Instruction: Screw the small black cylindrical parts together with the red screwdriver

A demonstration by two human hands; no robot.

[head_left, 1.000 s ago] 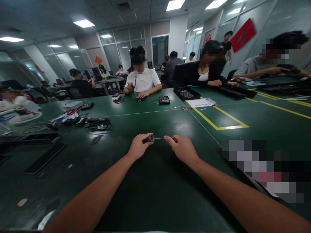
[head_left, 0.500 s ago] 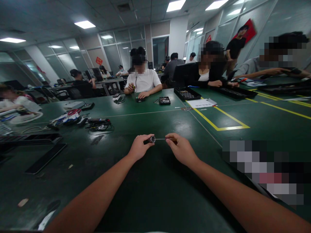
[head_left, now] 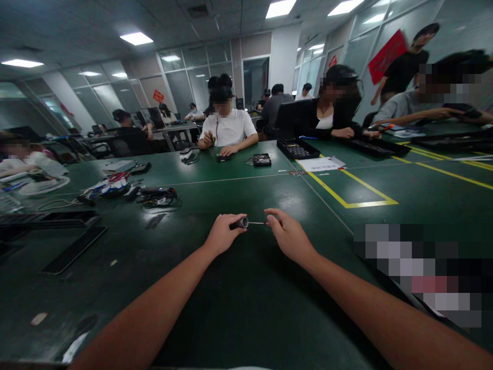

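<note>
At far left, black trays [head_left: 46, 220] are lying flat on the green table [head_left: 246, 298], with a tangle of cables [head_left: 156, 198] beyond them. My left hand [head_left: 221, 235] is gripping a small dark cylinder with a metal end [head_left: 241, 222], holding it just above the tabletop near the table's middle. A thin metal rod [head_left: 256, 223] is running from the cylinder's end to my right hand [head_left: 288, 237], which is pinching the rod between thumb and fingertips. Farther right, yellow floor-style tape [head_left: 352, 192] is marking a rectangle on the surface.
</note>
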